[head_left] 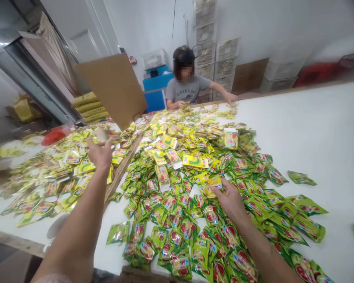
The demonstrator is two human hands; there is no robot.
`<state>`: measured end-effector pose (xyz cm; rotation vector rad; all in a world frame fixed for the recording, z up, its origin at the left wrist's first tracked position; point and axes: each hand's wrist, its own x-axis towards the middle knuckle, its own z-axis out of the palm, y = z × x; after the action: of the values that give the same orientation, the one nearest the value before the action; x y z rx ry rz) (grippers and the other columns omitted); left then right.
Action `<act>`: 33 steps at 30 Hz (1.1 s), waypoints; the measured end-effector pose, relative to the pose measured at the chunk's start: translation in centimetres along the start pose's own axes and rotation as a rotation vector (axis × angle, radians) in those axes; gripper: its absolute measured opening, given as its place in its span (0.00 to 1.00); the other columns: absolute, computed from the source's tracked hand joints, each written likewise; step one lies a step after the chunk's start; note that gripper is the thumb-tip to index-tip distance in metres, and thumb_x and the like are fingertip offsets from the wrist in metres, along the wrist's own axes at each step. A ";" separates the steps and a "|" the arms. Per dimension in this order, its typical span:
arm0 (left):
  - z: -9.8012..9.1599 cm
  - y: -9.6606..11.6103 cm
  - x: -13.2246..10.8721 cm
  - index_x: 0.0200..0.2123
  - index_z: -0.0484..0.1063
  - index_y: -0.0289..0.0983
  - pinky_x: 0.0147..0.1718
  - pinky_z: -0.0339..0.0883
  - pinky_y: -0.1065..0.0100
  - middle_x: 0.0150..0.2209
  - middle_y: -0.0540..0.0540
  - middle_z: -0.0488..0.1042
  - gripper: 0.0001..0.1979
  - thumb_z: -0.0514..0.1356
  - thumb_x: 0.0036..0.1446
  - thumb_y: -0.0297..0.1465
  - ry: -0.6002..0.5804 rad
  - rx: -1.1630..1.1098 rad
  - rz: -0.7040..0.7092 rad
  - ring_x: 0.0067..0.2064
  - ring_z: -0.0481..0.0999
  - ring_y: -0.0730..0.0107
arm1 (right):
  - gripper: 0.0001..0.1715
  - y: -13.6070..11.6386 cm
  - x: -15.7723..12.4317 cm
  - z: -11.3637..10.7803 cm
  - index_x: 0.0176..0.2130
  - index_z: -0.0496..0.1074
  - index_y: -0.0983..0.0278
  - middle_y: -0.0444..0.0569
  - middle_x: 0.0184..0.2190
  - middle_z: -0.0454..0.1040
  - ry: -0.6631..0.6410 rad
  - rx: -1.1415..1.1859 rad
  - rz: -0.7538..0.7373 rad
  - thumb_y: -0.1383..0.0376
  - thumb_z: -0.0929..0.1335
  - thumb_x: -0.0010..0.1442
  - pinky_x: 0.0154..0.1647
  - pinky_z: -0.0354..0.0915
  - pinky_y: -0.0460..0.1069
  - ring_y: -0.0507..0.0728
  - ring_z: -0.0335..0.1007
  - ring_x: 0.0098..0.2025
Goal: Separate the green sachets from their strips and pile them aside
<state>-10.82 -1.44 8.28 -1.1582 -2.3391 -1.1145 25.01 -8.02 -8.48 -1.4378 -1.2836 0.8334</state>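
from the left, shows a red basin (53, 136) beside heaped yellow cartons (87, 168), then stacked yellow sacks (90, 108), with contents hidden. farther right, along the wall, shows a clear box (155, 59) and tall stacked crates (204, 47), too blurred to tell what lies inside. (across the table, also shows a person (186, 88) in a grey shirt, with one arm stretched toward small packs.)

left of a wooden strip (125, 167), shows mostly the cartons, printed in green and red; right of it, shows green packets (185, 228), glossy and crinkled, printed with red fruit slices, spread over the white tabletop (315, 137), with more cartons on top, some with white ends open.

with the left hand (102, 154), reaches over the cartons, fingers spread wide; cannot tell, through the blur, whether holding anything. with the right hand (231, 199), pinches a yellow pack (214, 184) above the green packets, thumb and forefinger nearly together.
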 end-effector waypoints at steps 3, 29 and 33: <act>0.3 -0.3 -1.8 0.60 0.53 0.36 0.47 0.63 0.57 0.51 0.38 0.68 0.35 0.59 0.48 0.29 -0.163 0.095 0.306 0.50 0.69 0.54 | 0.20 -0.3 -0.1 0.2 0.27 0.68 0.62 0.47 0.22 0.68 -0.002 -0.050 0.044 0.48 0.67 0.47 0.33 0.62 0.52 0.61 0.67 0.32; 2.3 -2.1 -15.7 0.30 0.67 0.36 0.32 0.59 0.66 0.34 0.41 0.70 0.23 0.67 0.36 0.46 -1.087 0.312 0.753 0.38 0.69 0.56 | 0.18 -0.8 -0.6 0.5 0.24 0.61 0.63 0.43 0.22 0.64 -0.041 -0.011 0.059 0.51 0.68 0.47 0.32 0.60 0.49 0.55 0.61 0.29; 0.6 -2.5 -16.6 0.30 0.66 0.38 0.27 0.55 0.69 0.27 0.48 0.70 0.17 0.63 0.45 0.44 -1.010 0.043 0.514 0.30 0.69 0.64 | 0.19 -1.6 -1.0 0.9 0.28 0.64 0.63 0.45 0.26 0.69 -0.115 0.181 0.085 0.52 0.69 0.46 0.34 0.62 0.50 0.56 0.64 0.32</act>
<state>-2.29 -10.84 -2.69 -2.5295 -2.3466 -0.2847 23.53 -8.92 -7.35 -1.3231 -1.2051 1.0747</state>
